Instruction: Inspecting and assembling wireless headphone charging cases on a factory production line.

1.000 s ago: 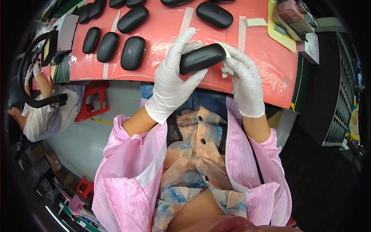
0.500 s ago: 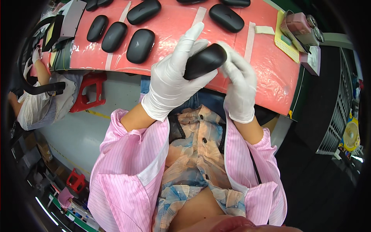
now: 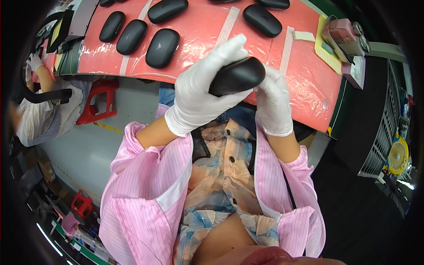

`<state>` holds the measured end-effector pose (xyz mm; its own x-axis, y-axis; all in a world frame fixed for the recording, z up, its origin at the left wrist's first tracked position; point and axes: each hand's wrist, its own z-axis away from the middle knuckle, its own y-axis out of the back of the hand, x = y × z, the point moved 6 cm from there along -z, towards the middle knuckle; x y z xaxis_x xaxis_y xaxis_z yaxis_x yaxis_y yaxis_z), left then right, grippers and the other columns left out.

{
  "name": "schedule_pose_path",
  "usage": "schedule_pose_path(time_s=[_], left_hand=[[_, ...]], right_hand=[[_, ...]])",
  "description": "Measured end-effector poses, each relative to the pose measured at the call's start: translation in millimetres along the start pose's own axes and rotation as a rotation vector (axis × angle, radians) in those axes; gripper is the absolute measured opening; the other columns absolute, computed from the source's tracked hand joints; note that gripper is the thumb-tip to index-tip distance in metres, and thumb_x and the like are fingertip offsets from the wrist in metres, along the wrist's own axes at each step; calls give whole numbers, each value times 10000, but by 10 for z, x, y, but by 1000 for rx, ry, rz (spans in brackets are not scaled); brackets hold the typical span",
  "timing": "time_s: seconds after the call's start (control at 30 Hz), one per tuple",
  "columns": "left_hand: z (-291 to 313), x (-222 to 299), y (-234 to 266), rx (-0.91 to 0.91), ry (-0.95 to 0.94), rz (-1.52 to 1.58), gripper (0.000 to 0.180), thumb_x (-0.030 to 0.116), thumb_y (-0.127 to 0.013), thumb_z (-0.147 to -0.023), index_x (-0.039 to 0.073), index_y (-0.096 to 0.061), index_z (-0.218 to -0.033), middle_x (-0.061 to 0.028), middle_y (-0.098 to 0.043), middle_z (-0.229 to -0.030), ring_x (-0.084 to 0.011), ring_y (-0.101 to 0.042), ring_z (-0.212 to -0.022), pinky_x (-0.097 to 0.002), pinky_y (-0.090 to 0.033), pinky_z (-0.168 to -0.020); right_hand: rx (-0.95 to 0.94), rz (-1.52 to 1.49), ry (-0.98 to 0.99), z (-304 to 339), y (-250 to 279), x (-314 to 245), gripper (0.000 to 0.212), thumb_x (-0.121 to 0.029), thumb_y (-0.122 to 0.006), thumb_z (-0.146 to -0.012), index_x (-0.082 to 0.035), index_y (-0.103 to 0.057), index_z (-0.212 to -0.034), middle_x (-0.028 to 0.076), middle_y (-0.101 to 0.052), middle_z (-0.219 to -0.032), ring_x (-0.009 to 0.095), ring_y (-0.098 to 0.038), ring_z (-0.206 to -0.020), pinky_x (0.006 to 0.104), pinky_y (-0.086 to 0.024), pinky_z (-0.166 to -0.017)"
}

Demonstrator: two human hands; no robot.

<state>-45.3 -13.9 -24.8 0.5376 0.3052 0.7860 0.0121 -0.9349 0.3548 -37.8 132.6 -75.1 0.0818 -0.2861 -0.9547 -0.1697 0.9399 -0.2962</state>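
Observation:
My left hand (image 3: 194, 90), in a white glove, is closed around a glossy black oval case (image 3: 238, 76). Its thumb lies along the far side and its fingers pass beneath the near side. The case is held tilted above the near edge of the table. My right hand (image 3: 274, 104), gloved in white too, is at the case's right end with bent fingers against it; the fingertips are partly hidden behind the case. Several similar black cases lie on the table beyond, among them one at the left (image 3: 162, 48) and one at the right (image 3: 262, 20).
A pink-red covered table (image 3: 309, 95) with pale tape strips spans the far side. At its right stand a yellow perforated tray (image 3: 326, 48) and a metal holder with bottles (image 3: 346, 35). Another person works at the far left beside a red stool (image 3: 99, 101). A yellow fan (image 3: 398, 155) is at the right.
The case has come slightly nearer and to the right, turning to show more of its broad face. My right hand's fingers have moved from beside its end to partly behind it.

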Motion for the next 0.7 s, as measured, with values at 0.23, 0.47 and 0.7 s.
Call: schedule_pose_path(time_s=[0.23, 0.47, 0.7], left_hand=[[180, -363, -265, 1, 1033, 1344, 565, 417, -546, -915, 12, -476, -1304, -105, -582, -1202, -214, -599, -1076, -397, -497, -948], [137, -396, -212, 87, 1072, 1398, 564, 510, -504, -930, 35, -505, -1235, -71, -596, -1102, -192, -616, -1023, -424, -529, -898], [132, -457, -312, 169, 998, 1633, 350, 281, -504, -992, 6, -550, -1203, -136, -625, -1162, -254, -624, -1076, -384, -545, -910]], right_hand=[[-62, 949, 511, -265, -225, -592, 314, 40, -586, -820, -33, -686, -1109, 97, -648, -938, 195, -599, -809, 312, -486, -751], [-227, 786, 657, 1, -118, -544, 365, 71, -555, -708, -49, -720, -1011, 57, -573, -770, 188, -531, -675, 326, -465, -640], [-200, 889, 759, -87, -136, -384, 452, 90, -554, -681, -85, -733, -1057, 54, -592, -810, 194, -557, -714, 308, -448, -631]])
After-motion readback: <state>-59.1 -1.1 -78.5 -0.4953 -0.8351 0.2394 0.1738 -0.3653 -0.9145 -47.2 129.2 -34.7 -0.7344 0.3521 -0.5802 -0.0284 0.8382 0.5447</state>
